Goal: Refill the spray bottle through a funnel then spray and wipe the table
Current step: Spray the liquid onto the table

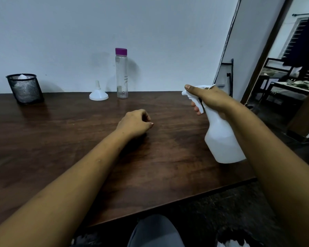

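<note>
My right hand [210, 99] grips the neck of a white spray bottle [221, 138], held tilted above the right side of the dark wooden table [70, 139], nozzle pointing left, fingers on the trigger. My left hand [135, 123] rests on the table's middle with its fingers curled, holding nothing. A white funnel [98, 92] stands upside down at the table's back edge. Just right of it stands a clear water bottle [121, 73] with a purple cap.
A black mesh cup [25, 89] holding something white stands at the back left of the table. The wall runs right behind the table. To the right a doorway opens onto another room with furniture. The table's front edge is near my knee.
</note>
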A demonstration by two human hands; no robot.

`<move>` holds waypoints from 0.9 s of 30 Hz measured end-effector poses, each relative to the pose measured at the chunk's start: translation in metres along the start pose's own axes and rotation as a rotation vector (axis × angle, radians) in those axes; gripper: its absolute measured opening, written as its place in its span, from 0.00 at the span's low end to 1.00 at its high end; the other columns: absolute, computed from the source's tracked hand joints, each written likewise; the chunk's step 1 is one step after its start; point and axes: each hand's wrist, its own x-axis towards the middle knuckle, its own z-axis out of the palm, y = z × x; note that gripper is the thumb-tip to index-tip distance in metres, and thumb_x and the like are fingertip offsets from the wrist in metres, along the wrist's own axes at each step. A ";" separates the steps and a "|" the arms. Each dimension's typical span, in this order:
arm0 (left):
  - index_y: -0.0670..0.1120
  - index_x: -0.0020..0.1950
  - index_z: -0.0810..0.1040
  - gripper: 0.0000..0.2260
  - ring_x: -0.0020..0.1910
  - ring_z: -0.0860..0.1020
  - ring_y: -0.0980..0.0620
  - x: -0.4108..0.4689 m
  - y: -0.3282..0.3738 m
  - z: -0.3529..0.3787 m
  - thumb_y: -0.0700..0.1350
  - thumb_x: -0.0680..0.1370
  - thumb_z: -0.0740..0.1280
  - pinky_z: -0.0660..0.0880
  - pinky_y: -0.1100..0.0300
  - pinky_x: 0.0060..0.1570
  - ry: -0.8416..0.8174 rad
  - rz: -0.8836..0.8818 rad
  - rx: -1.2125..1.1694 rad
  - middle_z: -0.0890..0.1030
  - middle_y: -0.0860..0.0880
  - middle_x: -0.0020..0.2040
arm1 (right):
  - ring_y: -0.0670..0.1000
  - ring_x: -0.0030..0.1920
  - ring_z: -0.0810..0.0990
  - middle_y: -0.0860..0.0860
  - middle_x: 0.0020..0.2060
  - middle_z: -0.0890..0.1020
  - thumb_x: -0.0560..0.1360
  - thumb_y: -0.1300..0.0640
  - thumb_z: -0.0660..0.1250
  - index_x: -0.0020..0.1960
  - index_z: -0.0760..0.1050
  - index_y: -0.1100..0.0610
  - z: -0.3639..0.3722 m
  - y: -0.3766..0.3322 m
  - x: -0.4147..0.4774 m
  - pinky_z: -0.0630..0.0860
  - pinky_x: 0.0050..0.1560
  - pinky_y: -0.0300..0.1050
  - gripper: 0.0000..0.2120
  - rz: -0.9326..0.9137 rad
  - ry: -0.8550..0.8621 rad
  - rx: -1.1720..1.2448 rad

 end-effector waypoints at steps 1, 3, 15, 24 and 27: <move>0.55 0.44 0.76 0.04 0.54 0.77 0.49 0.000 0.000 -0.001 0.51 0.73 0.70 0.74 0.51 0.60 0.005 -0.004 -0.004 0.80 0.49 0.54 | 0.49 0.34 0.77 0.53 0.34 0.78 0.75 0.40 0.64 0.53 0.81 0.54 -0.001 0.001 0.001 0.77 0.33 0.41 0.19 0.003 0.017 -0.017; 0.55 0.44 0.76 0.04 0.53 0.77 0.49 0.001 -0.001 -0.002 0.51 0.73 0.69 0.74 0.51 0.59 0.007 -0.009 -0.004 0.81 0.50 0.53 | 0.48 0.34 0.76 0.52 0.33 0.77 0.75 0.39 0.64 0.56 0.80 0.55 -0.003 0.002 0.004 0.76 0.32 0.41 0.21 0.013 0.026 -0.018; 0.54 0.45 0.76 0.04 0.60 0.74 0.47 0.004 0.000 0.004 0.51 0.74 0.69 0.68 0.47 0.66 -0.002 -0.007 0.003 0.78 0.49 0.58 | 0.48 0.33 0.76 0.52 0.34 0.78 0.75 0.39 0.64 0.56 0.80 0.54 -0.002 0.002 0.004 0.76 0.33 0.40 0.21 0.008 0.019 -0.031; 0.54 0.44 0.75 0.03 0.60 0.74 0.48 0.000 0.001 0.000 0.50 0.74 0.69 0.66 0.45 0.67 -0.009 -0.011 -0.025 0.78 0.49 0.57 | 0.49 0.35 0.79 0.53 0.36 0.80 0.75 0.40 0.64 0.49 0.81 0.52 -0.002 0.000 0.001 0.78 0.34 0.41 0.17 0.004 0.062 -0.043; 0.54 0.44 0.75 0.03 0.59 0.74 0.48 -0.001 0.001 -0.002 0.50 0.74 0.69 0.67 0.46 0.66 -0.005 -0.013 -0.027 0.79 0.49 0.56 | 0.49 0.36 0.79 0.53 0.37 0.80 0.75 0.40 0.63 0.51 0.81 0.52 -0.002 -0.001 0.001 0.79 0.35 0.41 0.17 0.007 0.028 -0.039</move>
